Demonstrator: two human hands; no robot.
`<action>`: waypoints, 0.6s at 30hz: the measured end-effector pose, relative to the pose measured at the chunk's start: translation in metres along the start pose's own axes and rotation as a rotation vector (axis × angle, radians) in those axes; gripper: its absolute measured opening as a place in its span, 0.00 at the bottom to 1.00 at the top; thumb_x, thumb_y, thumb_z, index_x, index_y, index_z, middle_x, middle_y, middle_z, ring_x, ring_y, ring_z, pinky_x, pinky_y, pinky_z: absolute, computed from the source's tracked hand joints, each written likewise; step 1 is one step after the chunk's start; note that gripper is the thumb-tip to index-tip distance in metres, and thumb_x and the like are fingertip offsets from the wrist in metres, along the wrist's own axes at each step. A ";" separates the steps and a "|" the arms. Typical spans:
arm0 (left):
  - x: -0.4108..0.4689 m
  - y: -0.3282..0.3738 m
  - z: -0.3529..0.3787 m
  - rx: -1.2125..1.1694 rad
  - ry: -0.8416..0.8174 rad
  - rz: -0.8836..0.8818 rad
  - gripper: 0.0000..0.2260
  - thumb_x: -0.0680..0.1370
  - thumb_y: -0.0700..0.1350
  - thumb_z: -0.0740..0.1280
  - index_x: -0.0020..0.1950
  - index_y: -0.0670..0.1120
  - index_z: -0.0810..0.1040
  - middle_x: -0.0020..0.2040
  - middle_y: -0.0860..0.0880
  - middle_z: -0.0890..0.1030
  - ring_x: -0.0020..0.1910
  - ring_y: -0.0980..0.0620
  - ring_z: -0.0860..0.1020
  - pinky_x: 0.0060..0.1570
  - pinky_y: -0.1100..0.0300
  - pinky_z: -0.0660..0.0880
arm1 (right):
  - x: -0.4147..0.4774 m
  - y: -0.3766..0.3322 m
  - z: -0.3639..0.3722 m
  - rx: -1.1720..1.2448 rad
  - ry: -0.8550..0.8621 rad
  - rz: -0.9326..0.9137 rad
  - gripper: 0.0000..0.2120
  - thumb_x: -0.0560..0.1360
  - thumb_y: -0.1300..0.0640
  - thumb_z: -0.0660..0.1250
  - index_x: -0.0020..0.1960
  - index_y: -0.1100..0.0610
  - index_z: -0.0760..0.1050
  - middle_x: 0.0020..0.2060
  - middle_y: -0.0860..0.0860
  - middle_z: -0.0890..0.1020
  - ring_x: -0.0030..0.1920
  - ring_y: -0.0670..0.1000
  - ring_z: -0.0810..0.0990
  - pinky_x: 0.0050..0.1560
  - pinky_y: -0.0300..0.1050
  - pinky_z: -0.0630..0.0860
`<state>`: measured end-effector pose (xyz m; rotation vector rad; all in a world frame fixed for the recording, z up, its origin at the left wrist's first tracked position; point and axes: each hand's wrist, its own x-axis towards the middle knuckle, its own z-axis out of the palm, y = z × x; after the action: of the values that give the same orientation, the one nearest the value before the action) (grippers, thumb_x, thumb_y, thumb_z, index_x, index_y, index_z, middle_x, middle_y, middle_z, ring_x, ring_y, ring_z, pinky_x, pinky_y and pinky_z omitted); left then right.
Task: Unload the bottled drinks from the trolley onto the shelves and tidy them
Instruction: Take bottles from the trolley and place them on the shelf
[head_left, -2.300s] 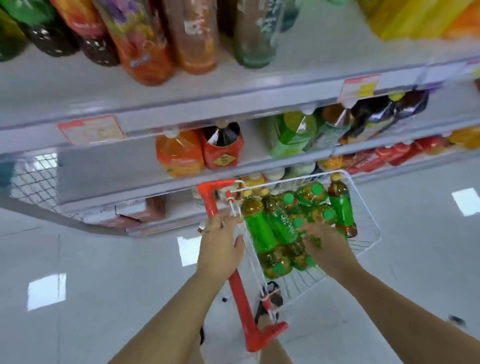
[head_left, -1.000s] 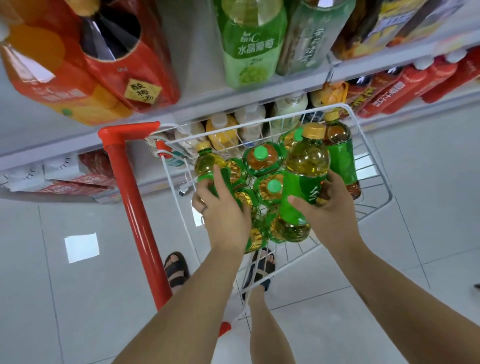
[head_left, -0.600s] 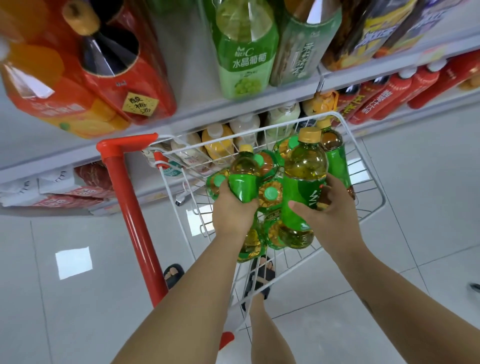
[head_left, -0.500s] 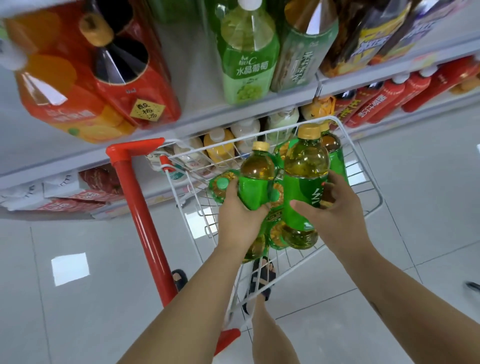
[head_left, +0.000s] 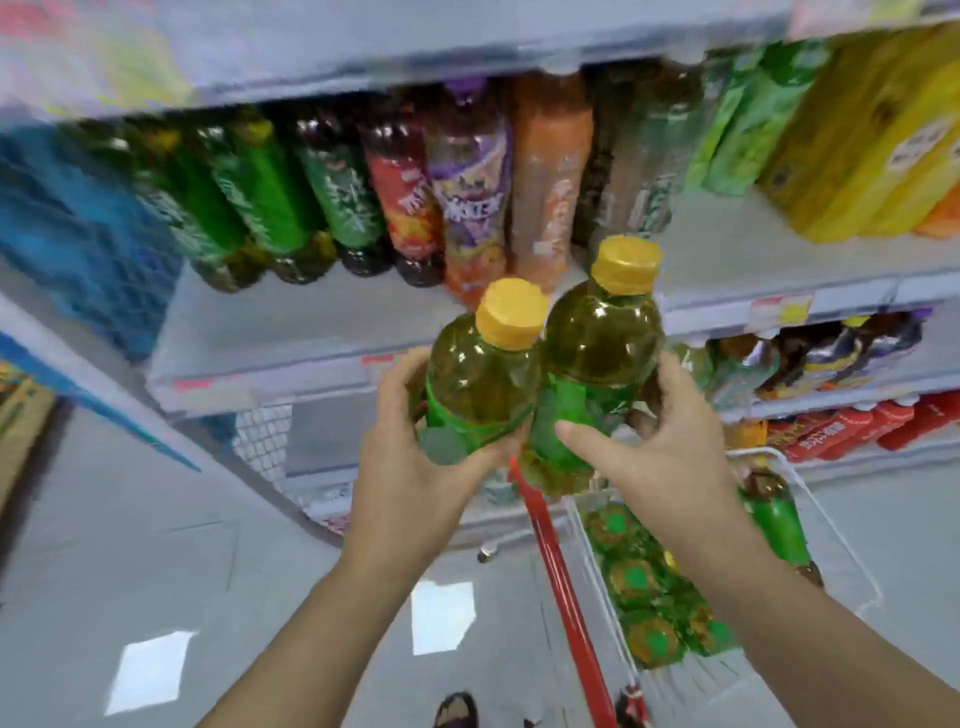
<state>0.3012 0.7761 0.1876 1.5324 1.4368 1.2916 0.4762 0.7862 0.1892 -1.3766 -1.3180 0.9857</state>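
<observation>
With the left hand (head_left: 415, 467) wrapped around one green-tea bottle (head_left: 480, 384) and the right hand (head_left: 660, 447) around another (head_left: 597, 364), each grip needed to stay firm until both stood upright beside the matching green bottles (head_left: 270, 202) on the shelf (head_left: 311, 322).

I see a pale grey glossy tiled floor (head_left: 156, 571) mirroring bright ceiling lights, and grey metal shelving (head_left: 311, 332) with a blue mesh side panel (head_left: 78, 244).

Left hand (head_left: 410, 467) and right hand (head_left: 670, 447) each gripping one yellow-capped green tea bottle (head_left: 483, 379), (head_left: 597, 353), bottles touching, before stocked shelf (head_left: 311, 332); trolley (head_left: 852, 566) below.
</observation>
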 end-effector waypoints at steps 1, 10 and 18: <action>0.005 0.005 -0.024 0.032 0.022 0.052 0.34 0.61 0.49 0.80 0.58 0.68 0.65 0.53 0.73 0.73 0.53 0.69 0.73 0.51 0.75 0.68 | 0.004 -0.020 0.017 0.021 -0.020 -0.041 0.25 0.62 0.64 0.77 0.52 0.46 0.73 0.46 0.39 0.82 0.46 0.37 0.80 0.48 0.31 0.75; 0.053 -0.012 -0.174 0.421 0.153 0.281 0.32 0.66 0.34 0.72 0.64 0.57 0.68 0.60 0.54 0.68 0.62 0.57 0.65 0.63 0.69 0.59 | 0.039 -0.101 0.146 0.081 -0.083 -0.299 0.32 0.61 0.66 0.78 0.59 0.57 0.66 0.47 0.42 0.78 0.43 0.35 0.78 0.44 0.28 0.73; 0.099 -0.047 -0.195 0.154 0.289 -0.008 0.31 0.70 0.34 0.71 0.66 0.55 0.65 0.61 0.55 0.73 0.57 0.65 0.72 0.56 0.73 0.66 | 0.078 -0.096 0.218 -0.043 -0.095 -0.275 0.34 0.61 0.64 0.78 0.60 0.51 0.65 0.49 0.37 0.74 0.52 0.37 0.74 0.53 0.24 0.68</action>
<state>0.0929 0.8500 0.2225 1.4793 1.7573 1.4729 0.2508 0.8819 0.2399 -1.1531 -1.5601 0.8478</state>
